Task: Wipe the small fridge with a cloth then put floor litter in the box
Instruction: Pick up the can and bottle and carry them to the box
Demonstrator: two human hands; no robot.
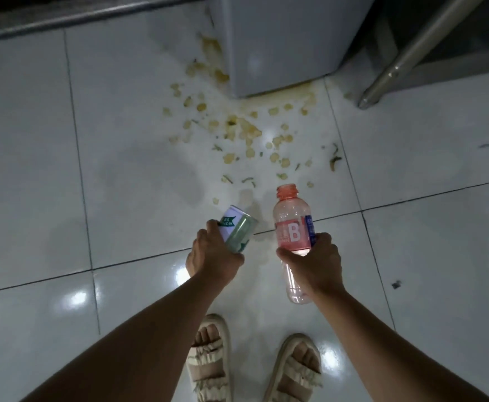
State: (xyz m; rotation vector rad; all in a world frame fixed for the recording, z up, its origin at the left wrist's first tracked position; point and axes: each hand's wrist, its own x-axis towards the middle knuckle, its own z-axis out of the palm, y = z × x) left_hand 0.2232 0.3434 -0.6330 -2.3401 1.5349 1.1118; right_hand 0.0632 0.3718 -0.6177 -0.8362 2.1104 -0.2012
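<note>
White glossy floor tiles (121, 126) carry yellowish food scraps (246, 134) spilled before the grey small fridge (281, 44). Stepping on that mess could cause a slip. The left hand (214, 253) grips a green-and-white can (239, 230); the right hand (315, 262) grips an uncapped pink plastic bottle (292, 227). No box is visible.

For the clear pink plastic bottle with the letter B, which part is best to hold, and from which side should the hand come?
Grip the clear pink plastic bottle around its round body just below the label, coming from its right side, as the right hand does now. The body is broad and even there, so fingers wrap it well. The neck has no cap and is narrow, a poorer hold.
</note>
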